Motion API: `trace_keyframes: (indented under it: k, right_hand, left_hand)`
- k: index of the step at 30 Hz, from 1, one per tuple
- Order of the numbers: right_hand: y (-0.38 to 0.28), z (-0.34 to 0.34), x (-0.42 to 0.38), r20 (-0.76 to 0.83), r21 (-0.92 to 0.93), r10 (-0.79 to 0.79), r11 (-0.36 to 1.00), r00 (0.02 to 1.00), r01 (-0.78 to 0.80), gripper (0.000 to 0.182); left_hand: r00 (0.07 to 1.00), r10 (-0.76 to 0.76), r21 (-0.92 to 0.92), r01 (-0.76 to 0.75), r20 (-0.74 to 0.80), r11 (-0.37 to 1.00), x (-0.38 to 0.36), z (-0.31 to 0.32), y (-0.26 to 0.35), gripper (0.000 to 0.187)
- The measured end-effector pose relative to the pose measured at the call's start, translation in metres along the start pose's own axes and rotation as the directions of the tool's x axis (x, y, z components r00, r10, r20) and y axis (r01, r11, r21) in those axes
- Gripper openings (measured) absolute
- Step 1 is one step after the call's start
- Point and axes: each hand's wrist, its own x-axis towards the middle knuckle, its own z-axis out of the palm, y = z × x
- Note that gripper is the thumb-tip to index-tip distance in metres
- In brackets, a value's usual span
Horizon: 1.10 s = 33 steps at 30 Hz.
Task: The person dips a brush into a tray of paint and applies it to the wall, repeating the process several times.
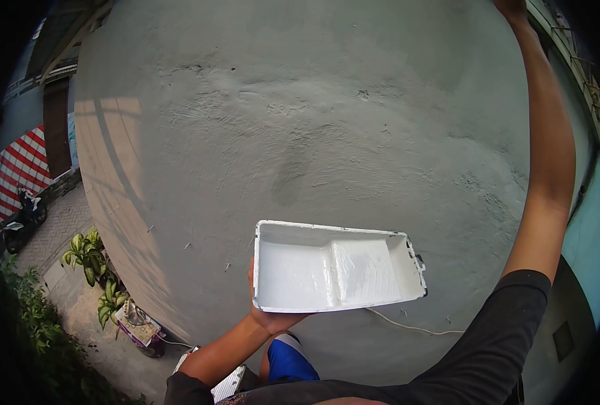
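Outdoors before a broad, rough grey plastered wall (300, 121) in daylight, with sunlit paving (57, 233) far below at left, leafy potted plants (94, 260), a parked motorbike (22, 219) and a red-and-white striped awning (13, 169).

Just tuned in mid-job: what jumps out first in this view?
The white paint tray at centre, balanced on the left hand from below, with white paint coating its inside. Behind it a rough grey wall fills most of the frame. The right arm reaches up along the right edge, its hand cut off at the top.
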Motion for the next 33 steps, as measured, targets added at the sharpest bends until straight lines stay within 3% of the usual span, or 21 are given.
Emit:
trace_keyframes:
  k: [4, 6, 7, 9, 12, 13, 14, 15, 16, 17, 18, 22, 25, 26, 27, 29, 30, 32, 33]
  right_hand:
    - [0.001, 0.012, 0.000, 0.048, 0.046, 0.029, 0.998, 0.998, -0.031, 0.014]
    - [-0.027, 0.004, -0.012, 0.210, 0.009, 0.196, 0.979, 0.958, -0.202, 0.013]
    - [-0.041, -0.005, -0.019, 0.210, 0.006, 0.196, 0.979, 0.958, -0.202, 0.013]
    - [-0.077, -0.032, -0.041, 0.329, 0.072, 0.164, 0.978, 0.930, -0.198, 0.012]
    - [-0.112, -0.053, -0.071, 0.493, 0.174, 0.096, 0.963, 0.865, -0.206, 0.011]
    - [-0.091, -0.039, -0.094, 0.439, 0.327, -0.145, 0.945, 0.887, -0.007, 0.012]
    - [-0.112, -0.052, -0.108, 0.531, 0.302, -0.077, 0.948, 0.844, -0.104, 0.013]
    - [-0.129, -0.062, -0.122, 0.502, 0.379, -0.142, 0.923, 0.853, -0.069, 0.010]
    - [-0.156, -0.082, -0.128, 0.625, 0.331, -0.083, 0.929, 0.776, -0.168, 0.009]
    - [-0.171, -0.093, -0.139, 0.599, 0.369, -0.123, 0.919, 0.791, -0.137, 0.010]
    - [-0.182, -0.101, -0.151, 0.612, 0.394, -0.066, 0.889, 0.788, -0.231, 0.007]
    - [-0.235, -0.138, -0.195, 0.588, 0.635, -0.017, 0.629, 0.809, -0.448, 0.012]
    - [-0.277, -0.173, -0.236, 0.713, 0.690, 0.059, 0.115, 0.698, -0.715, 0.016]
    - [-0.290, -0.180, -0.250, 0.722, 0.689, 0.078, 0.007, 0.687, -0.725, 0.017]
    - [-0.298, -0.187, -0.266, 0.722, 0.689, 0.083, 0.006, 0.687, -0.725, 0.017]
    - [-0.319, -0.201, -0.290, 0.742, 0.660, 0.204, -0.055, 0.638, -0.750, 0.016]
    - [-0.329, -0.206, -0.301, 0.766, 0.637, 0.182, -0.092, 0.616, -0.765, 0.016]
    - [-0.351, -0.210, -0.323, 0.798, 0.570, 0.359, -0.190, 0.484, -0.799, 0.013]
    - [-0.361, -0.209, -0.337, 0.827, 0.537, 0.333, -0.227, 0.454, -0.812, 0.013]
  left_hand:
    - [1.000, -0.013, -0.145, 0.016, 0.023, 0.989, -0.002, 0.001, -0.001, 0.102]
    - [0.999, -0.006, -0.148, 0.014, 0.054, 0.989, -0.003, -0.001, -0.001, 0.103]
    - [0.998, -0.009, -0.148, 0.017, 0.054, 0.989, -0.003, 0.000, 0.000, 0.103]
    - [0.997, 0.036, 0.105, -0.043, 0.063, 0.994, -0.005, 0.003, -0.002, 0.080]
    - [0.997, 0.027, 0.114, -0.035, 0.076, 0.993, -0.006, 0.002, 0.000, 0.081]
    - [0.996, 0.025, 0.120, -0.035, 0.084, 0.992, -0.006, 0.002, 0.000, 0.082]
    - [0.996, 0.023, 0.126, -0.034, 0.091, 0.991, -0.006, 0.001, 0.001, 0.083]
    - [0.995, 0.019, 0.132, -0.032, 0.097, 0.991, -0.006, 0.001, 0.000, 0.084]
    - [0.995, 0.014, 0.129, -0.026, 0.094, 0.991, -0.006, 0.003, -0.001, 0.084]
    - [1.000, 0.011, 0.060, -0.012, 0.018, 0.998, -0.006, 0.006, -0.001, 0.095]
    - [0.998, 0.004, -0.006, -0.004, -0.056, 1.000, -0.004, 0.008, -0.001, 0.106]
    - [0.998, 0.032, 0.176, -0.022, -0.051, 0.984, -0.008, 0.006, -0.002, 0.106]
    - [0.996, 0.051, 0.096, -0.044, -0.070, 0.994, -0.017, 0.001, 0.002, 0.108]
    - [0.997, 0.071, 0.136, -0.066, -0.036, 0.989, -0.022, -0.004, 0.006, 0.093]
    - [0.996, 0.093, 0.171, -0.091, -0.006, 0.981, -0.029, -0.009, 0.009, 0.078]
    - [0.990, 0.138, 0.188, -0.132, -0.020, 0.973, -0.045, -0.019, 0.017, 0.077]
    - [0.988, 0.153, 0.216, -0.148, -0.008, 0.965, -0.051, -0.023, 0.021, 0.076]
    - [0.983, 0.182, 0.272, -0.177, 0.007, 0.946, -0.066, -0.029, 0.028, 0.074]
    - [0.981, 0.193, 0.301, -0.187, 0.011, 0.935, -0.074, -0.031, 0.029, 0.073]
